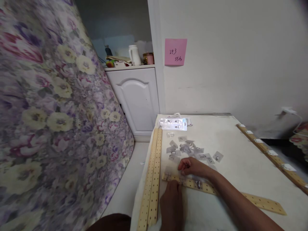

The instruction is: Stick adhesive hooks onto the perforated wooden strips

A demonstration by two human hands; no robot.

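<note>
A pale wooden strip with rows of small holes (260, 202) lies slantwise across the table, with a clear adhesive hook (198, 183) on its middle part. At its left end another clear hook square (167, 175) shows, somewhat blurred. My left hand (171, 200) is closed at the strip's near edge, fingertips pressed against it. Just above the strip, my right hand (191, 166) has its fingers curled together; whatever they may hold is too small to make out. Beyond it lie several loose clear hooks (186, 149) in a scattered pile.
Two more holed strips (154, 173) run along the table's left edge. At the right edge, another strip (263, 149) carries several white squares. Packaged hooks (173, 124) lie at the back of the white table (211, 128). A floral curtain (72, 112) hangs at left.
</note>
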